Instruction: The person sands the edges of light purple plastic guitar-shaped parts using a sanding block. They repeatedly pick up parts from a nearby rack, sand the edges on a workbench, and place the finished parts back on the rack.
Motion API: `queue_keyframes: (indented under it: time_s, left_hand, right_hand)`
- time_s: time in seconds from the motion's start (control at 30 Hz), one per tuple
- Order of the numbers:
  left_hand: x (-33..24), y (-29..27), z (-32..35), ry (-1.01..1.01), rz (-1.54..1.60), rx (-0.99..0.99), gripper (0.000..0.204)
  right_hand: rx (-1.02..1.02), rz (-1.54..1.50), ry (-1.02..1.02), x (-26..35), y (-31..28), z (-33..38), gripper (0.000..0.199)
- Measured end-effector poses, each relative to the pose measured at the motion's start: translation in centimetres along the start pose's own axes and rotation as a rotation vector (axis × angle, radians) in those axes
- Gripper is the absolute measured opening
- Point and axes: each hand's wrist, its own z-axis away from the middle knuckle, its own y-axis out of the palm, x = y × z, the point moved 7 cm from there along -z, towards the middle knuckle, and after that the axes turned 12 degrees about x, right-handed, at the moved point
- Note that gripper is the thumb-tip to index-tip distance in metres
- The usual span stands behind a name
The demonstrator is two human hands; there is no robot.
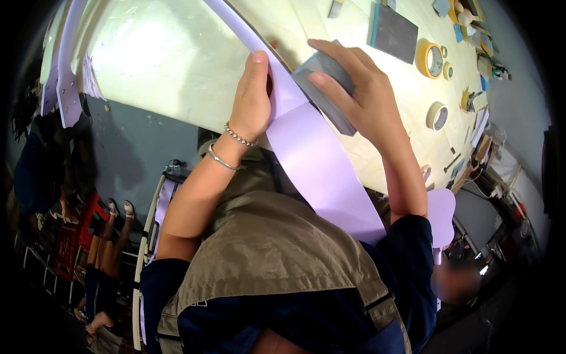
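My left hand (252, 97) is closed around the narrowing upper part of a long lavender panel (321, 162), its thumb lying along the near face. Two bracelets circle that wrist. The panel runs diagonally from the far edge of the view down to my right side, with a crease or step near its middle. In my right hand (374, 97) is a grey rectangular block (333, 69), gripped between thumb and fingers. The block lies against or very close to the panel's dark right edge; exact contact is hard to tell. My left fingertips are mostly hidden behind the panel.
The pale covered table (153, 71) carries a dark flat slab (395, 32), a yellow tape roll (430, 59) and a cream tape roll (437, 116). More lavender pieces (69, 88) hang over its left edge. Other people (106, 289) sit at the lower left; another is at the lower right.
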Motion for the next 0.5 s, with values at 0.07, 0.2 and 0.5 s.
queue_keyframes:
  time_s: [0.07, 0.2, 0.5]
  left_hand:
    - [-0.1, 0.2, 0.1, -0.026, 0.043, 0.027, 0.058]
    - [0.0, 0.5, 0.0, 0.037, 0.050, 0.040, 0.059]
    - [0.2, 0.2, 0.2, 0.008, -0.093, 0.061, 0.055]
  right_hand:
    - [-0.009, -0.019, 0.001, -0.2, 0.0, 0.5, 0.039]
    - [0.009, -0.010, 0.014, 0.4, 0.6, -2.1, 0.038]
    - [-0.006, 0.002, -0.007, 1.4, 1.0, -6.1, 0.043]
